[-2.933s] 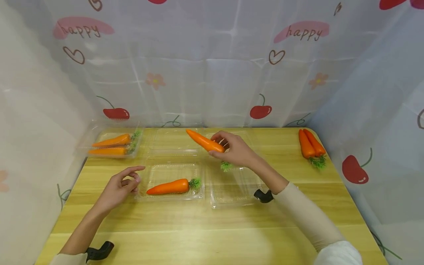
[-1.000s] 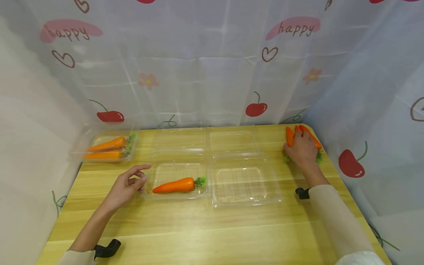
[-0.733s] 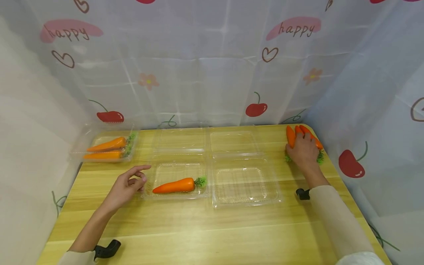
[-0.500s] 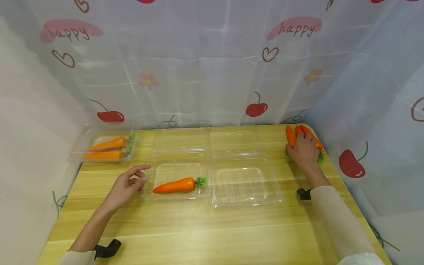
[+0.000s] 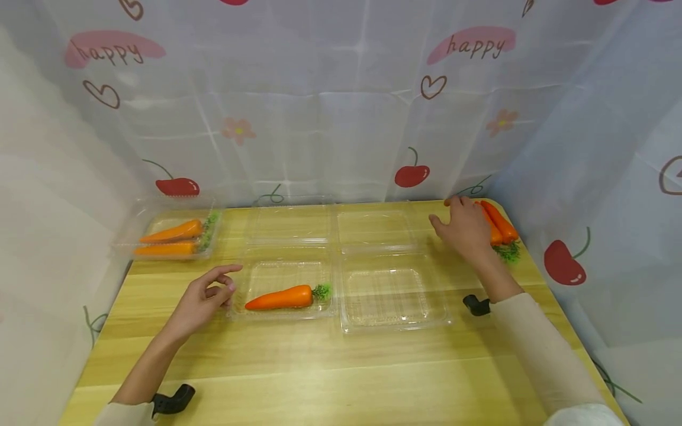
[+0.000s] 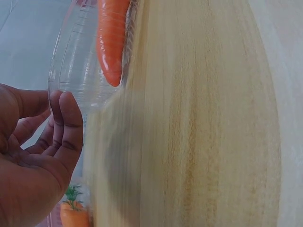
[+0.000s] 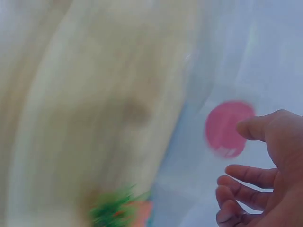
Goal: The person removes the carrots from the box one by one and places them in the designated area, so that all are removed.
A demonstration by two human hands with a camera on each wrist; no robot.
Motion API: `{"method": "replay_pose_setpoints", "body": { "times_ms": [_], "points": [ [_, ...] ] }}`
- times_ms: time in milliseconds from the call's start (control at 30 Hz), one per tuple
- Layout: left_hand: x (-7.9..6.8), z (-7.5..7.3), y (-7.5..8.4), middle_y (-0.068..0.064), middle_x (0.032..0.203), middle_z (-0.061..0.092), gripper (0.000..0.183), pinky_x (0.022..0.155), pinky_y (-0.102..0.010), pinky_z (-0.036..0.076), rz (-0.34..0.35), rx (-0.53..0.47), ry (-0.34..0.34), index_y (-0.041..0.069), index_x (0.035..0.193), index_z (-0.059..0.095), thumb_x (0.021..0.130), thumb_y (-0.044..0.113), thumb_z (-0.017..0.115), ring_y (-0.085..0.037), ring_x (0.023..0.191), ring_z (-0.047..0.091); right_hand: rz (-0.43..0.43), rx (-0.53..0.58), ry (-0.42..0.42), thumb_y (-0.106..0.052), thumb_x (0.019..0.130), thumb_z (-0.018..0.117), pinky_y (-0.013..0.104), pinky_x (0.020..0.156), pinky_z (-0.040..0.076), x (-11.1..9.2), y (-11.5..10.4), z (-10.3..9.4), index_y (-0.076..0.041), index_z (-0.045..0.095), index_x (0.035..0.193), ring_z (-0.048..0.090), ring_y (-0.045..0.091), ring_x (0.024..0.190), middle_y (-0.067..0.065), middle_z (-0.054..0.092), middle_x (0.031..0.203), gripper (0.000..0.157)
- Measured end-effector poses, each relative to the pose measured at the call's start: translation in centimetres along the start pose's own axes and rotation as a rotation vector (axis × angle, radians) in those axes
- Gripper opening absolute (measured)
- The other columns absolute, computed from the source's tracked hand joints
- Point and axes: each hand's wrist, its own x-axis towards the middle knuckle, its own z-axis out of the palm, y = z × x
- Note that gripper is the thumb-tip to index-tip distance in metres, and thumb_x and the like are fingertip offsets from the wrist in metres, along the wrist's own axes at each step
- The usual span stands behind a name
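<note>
My left hand (image 5: 201, 299) is at the left edge of the middle clear plastic container (image 5: 288, 316), fingers loosely bent near its rim. It grips nothing that I can see. One carrot (image 5: 282, 297) lies in this container, its green tuft to the right; its tip (image 6: 112, 71) shows in the left wrist view. My right hand (image 5: 469, 228) is over the left side of the carrots (image 5: 501, 225) in the far right corner and hides part of that group. In the right wrist view, nothing is visible between the thumb and the loosely bent fingers of the right hand (image 7: 270, 170).
Right of the middle container stands another opened clear container (image 5: 394, 296) with no carrot in it. A lidded container (image 5: 119, 244) with two carrots sits at the far left. Patterned curtains (image 5: 319, 118) surround the wooden table (image 5: 319, 373).
My right hand carried a carrot from above the right container to the far right corner. It has just drawn a little left off that group. The left hand has stayed at the middle container.
</note>
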Motion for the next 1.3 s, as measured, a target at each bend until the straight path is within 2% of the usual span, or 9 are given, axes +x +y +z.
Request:
{"method": "replay_pose_setpoints", "body": {
  "times_ms": [200, 400, 500, 600, 700, 767, 867, 1067, 1300],
  "points": [
    [0.1, 0.0, -0.1, -0.028, 0.116, 0.057, 0.047, 0.07, -0.03, 0.061, 0.009, -0.006, -0.006, 0.002, 0.158, 0.049, 0.114, 0.017, 0.056, -0.025, 0.07, 0.064, -0.216, 0.03, -0.019, -0.043, 0.103, 0.07, 0.058, 0.093, 0.056, -1.1, -5.2, 0.7, -0.002, 0.065, 0.131, 0.064, 0.045, 0.11, 0.022, 0.068, 0.125, 0.05],
    [0.0, -0.1, -0.2, -0.029, 0.115, 0.056, 0.047, 0.071, -0.03, 0.061, 0.013, -0.006, 0.003, 0.002, 0.158, 0.049, 0.113, 0.017, 0.057, -0.024, 0.07, 0.064, -0.407, 0.099, -0.113, -0.041, 0.103, 0.074, 0.05, 0.102, 0.055, -3.6, -11.4, 2.0, -0.009, 0.071, 0.124, 0.064, 0.033, 0.115, 0.011, 0.071, 0.12, 0.039],
    [0.0, -0.1, -0.2, -0.028, 0.114, 0.056, 0.047, 0.071, -0.03, 0.061, 0.015, -0.012, -0.001, 0.002, 0.158, 0.049, 0.113, 0.016, 0.057, -0.024, 0.07, 0.064, -0.486, 0.097, -0.157, -0.042, 0.102, 0.075, 0.045, 0.101, 0.056, -4.9, -14.1, 2.4, -0.012, 0.072, 0.121, 0.064, 0.029, 0.113, 0.006, 0.072, 0.119, 0.035],
    [0.0, 0.0, -0.2, -0.028, 0.114, 0.056, 0.048, 0.071, -0.03, 0.062, 0.014, -0.014, -0.006, 0.002, 0.158, 0.049, 0.113, 0.017, 0.057, -0.024, 0.07, 0.064, -0.557, 0.079, -0.246, -0.041, 0.101, 0.077, 0.043, 0.1, 0.057, -6.0, -16.6, 2.6, -0.013, 0.072, 0.123, 0.063, 0.027, 0.112, 0.005, 0.074, 0.122, 0.036],
    [0.1, 0.0, -0.2, -0.029, 0.115, 0.056, 0.048, 0.071, -0.03, 0.062, 0.01, -0.016, -0.003, 0.003, 0.158, 0.049, 0.113, 0.018, 0.058, -0.024, 0.071, 0.065, -0.623, 0.066, -0.393, -0.04, 0.101, 0.077, 0.043, 0.105, 0.056, -7.0, -18.9, 3.2, -0.013, 0.071, 0.129, 0.064, 0.027, 0.118, 0.006, 0.074, 0.13, 0.039],
    [0.1, 0.1, -0.2, -0.028, 0.116, 0.057, 0.048, 0.07, -0.03, 0.062, 0.008, -0.014, 0.001, 0.003, 0.158, 0.049, 0.113, 0.018, 0.058, -0.024, 0.07, 0.065, -0.667, 0.076, -0.502, -0.038, 0.103, 0.075, 0.043, 0.109, 0.055, -7.5, -20.3, 4.0, -0.013, 0.07, 0.134, 0.066, 0.026, 0.124, 0.005, 0.073, 0.136, 0.039],
    [0.0, -0.1, -0.2, -0.028, 0.116, 0.057, 0.048, 0.07, -0.03, 0.061, 0.002, -0.016, 0.005, 0.003, 0.158, 0.049, 0.113, 0.018, 0.058, -0.024, 0.07, 0.064, -0.741, 0.094, -0.603, -0.033, 0.105, 0.072, 0.038, 0.107, 0.057, -8.0, -22.4, 5.7, -0.013, 0.069, 0.138, 0.069, 0.022, 0.122, 0.003, 0.073, 0.138, 0.038],
    [0.1, -0.2, -0.4, -0.029, 0.116, 0.056, 0.047, 0.068, -0.03, 0.059, 0.007, -0.033, 0.006, 0.003, 0.158, 0.049, 0.113, 0.018, 0.057, -0.024, 0.068, 0.061, -0.801, 0.044, -0.641, -0.028, 0.103, 0.075, 0.03, 0.091, 0.058, -8.2, -25.7, 7.8, -0.014, 0.067, 0.138, 0.067, 0.013, 0.1, 0.001, 0.074, 0.123, 0.038],
    [0.2, -0.2, -0.2, -0.03, 0.118, 0.055, 0.048, 0.071, -0.029, 0.061, -0.019, -0.046, 0.003, 0.005, 0.158, 0.05, 0.113, 0.017, 0.058, -0.022, 0.071, 0.064, -0.786, -0.057, -0.692, -0.028, 0.099, 0.078, 0.029, 0.081, 0.054, -7.8, -26.9, 8.8, -0.018, 0.068, 0.127, 0.062, 0.012, 0.089, -0.004, 0.073, 0.107, 0.032]
  ]
}}
